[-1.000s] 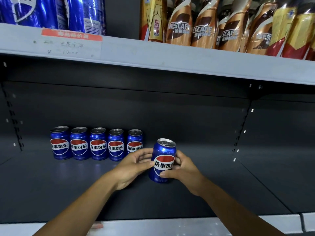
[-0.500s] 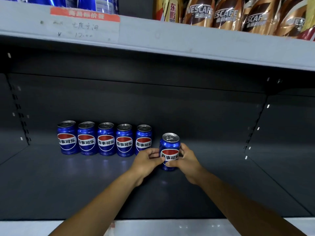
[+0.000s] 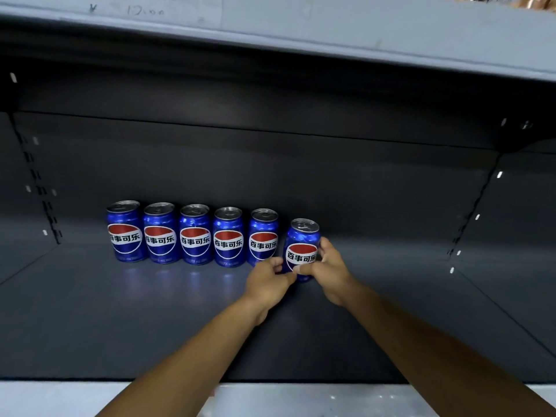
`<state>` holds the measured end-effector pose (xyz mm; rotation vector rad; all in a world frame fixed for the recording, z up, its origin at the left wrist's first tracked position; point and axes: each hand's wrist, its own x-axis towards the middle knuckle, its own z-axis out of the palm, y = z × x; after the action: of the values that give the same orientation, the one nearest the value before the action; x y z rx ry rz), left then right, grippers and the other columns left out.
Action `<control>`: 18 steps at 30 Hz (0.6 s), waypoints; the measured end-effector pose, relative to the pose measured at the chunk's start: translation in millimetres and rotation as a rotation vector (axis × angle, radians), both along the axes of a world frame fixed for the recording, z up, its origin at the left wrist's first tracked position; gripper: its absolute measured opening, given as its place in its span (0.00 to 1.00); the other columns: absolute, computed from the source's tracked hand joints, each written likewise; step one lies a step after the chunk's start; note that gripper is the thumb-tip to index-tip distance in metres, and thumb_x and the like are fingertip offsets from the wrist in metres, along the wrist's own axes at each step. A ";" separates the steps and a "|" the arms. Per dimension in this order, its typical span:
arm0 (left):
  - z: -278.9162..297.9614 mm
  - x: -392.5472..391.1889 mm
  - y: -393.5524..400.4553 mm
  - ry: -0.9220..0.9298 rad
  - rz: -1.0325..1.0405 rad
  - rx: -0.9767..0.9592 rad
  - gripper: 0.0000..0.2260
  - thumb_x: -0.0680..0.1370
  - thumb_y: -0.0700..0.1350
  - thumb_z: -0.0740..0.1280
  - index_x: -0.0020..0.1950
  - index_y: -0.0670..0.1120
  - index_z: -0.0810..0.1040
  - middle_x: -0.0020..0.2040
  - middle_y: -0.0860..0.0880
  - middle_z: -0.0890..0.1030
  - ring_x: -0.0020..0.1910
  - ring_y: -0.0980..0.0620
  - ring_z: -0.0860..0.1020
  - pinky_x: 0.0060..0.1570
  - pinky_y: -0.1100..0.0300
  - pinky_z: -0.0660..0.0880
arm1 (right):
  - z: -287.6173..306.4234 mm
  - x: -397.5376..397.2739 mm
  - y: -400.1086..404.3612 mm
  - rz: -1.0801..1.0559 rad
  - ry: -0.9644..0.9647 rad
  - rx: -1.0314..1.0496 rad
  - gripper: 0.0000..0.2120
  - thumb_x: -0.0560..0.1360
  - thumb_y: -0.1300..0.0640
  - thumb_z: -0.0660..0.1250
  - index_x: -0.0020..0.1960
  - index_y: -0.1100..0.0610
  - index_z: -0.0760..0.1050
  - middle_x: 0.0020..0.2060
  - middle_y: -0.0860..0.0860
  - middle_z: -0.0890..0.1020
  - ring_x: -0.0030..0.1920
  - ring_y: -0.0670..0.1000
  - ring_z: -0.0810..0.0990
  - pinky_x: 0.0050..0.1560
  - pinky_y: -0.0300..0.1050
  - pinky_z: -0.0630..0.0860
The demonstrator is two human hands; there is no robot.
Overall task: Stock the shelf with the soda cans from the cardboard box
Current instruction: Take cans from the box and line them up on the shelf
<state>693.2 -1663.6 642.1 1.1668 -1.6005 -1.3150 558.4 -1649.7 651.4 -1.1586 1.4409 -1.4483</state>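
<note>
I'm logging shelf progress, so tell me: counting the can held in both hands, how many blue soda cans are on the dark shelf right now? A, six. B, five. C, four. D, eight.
A: five cans stand in a row at the back of the shelf, and the sixth can sits at its right end, pinched between the left hand and the right hand.

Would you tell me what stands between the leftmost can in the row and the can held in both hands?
In the head view, four upright cans stand between the leftmost can and the held can.
</note>
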 end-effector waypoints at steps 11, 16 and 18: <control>-4.9 -3.4 -1.4 -0.034 -0.014 0.047 0.12 0.73 0.39 0.68 0.55 0.48 0.79 0.50 0.49 0.83 0.49 0.50 0.81 0.55 0.49 0.78 | 2.2 0.6 -18.7 0.005 0.006 -0.008 0.27 0.66 0.79 0.67 0.59 0.56 0.70 0.45 0.48 0.80 0.46 0.47 0.80 0.42 0.38 0.77; -4.9 -4.5 -3.0 -0.069 -0.024 0.049 0.14 0.72 0.41 0.68 0.57 0.49 0.78 0.50 0.51 0.82 0.50 0.52 0.80 0.57 0.53 0.77 | -2.0 0.6 -24.7 0.004 -0.001 -0.028 0.28 0.66 0.79 0.67 0.60 0.56 0.69 0.46 0.47 0.79 0.46 0.44 0.79 0.43 0.37 0.77; -4.7 -4.5 -4.2 -0.070 -0.029 0.050 0.15 0.73 0.40 0.69 0.59 0.50 0.76 0.52 0.52 0.81 0.52 0.53 0.78 0.56 0.56 0.76 | -3.2 -0.4 -26.5 -0.003 0.002 -0.034 0.28 0.66 0.79 0.67 0.59 0.56 0.69 0.45 0.47 0.79 0.45 0.43 0.79 0.44 0.37 0.77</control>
<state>688.7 -1667.7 637.4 1.2359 -1.6487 -1.3527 558.0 -1676.2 648.2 -1.1799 1.4250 -1.4787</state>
